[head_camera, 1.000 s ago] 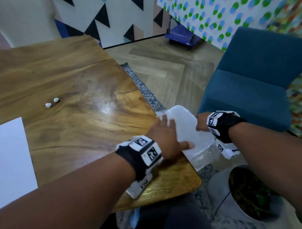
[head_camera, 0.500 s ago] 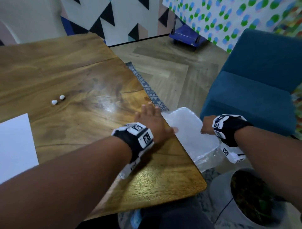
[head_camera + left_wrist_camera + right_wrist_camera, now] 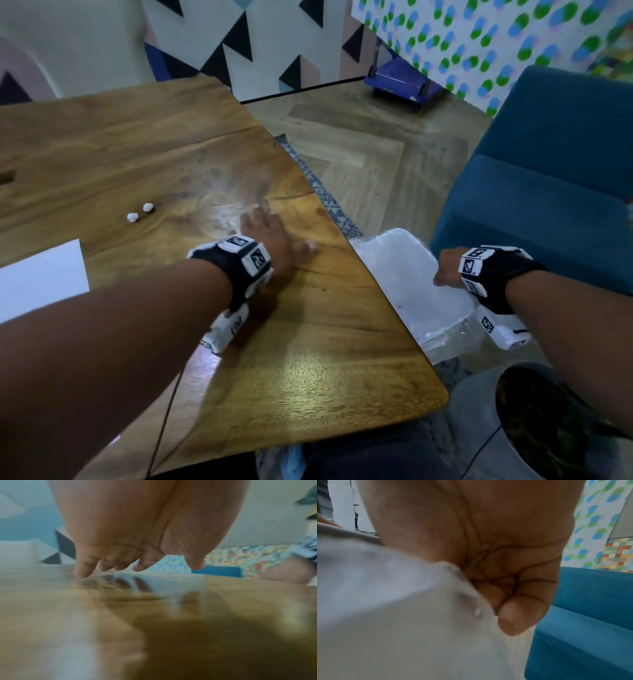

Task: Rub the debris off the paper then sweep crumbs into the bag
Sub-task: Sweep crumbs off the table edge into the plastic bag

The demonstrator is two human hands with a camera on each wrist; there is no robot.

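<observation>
Bag, clear and crinkled, pinched by right hand; left hand apparently flat on table.

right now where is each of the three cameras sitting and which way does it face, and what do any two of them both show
Head: worn on the head, looking forward and down at the wooden table, two white crumbs, paper; both forearms, left hand and right hand show.
Left wrist: low over the table, looking along the left hand; palm and straight fingers show.
Right wrist: beside the table edge, looking along the right hand, whose curled fingers hold the plastic bag.
Shared: head and right wrist both show the bag and blue chair.
</observation>
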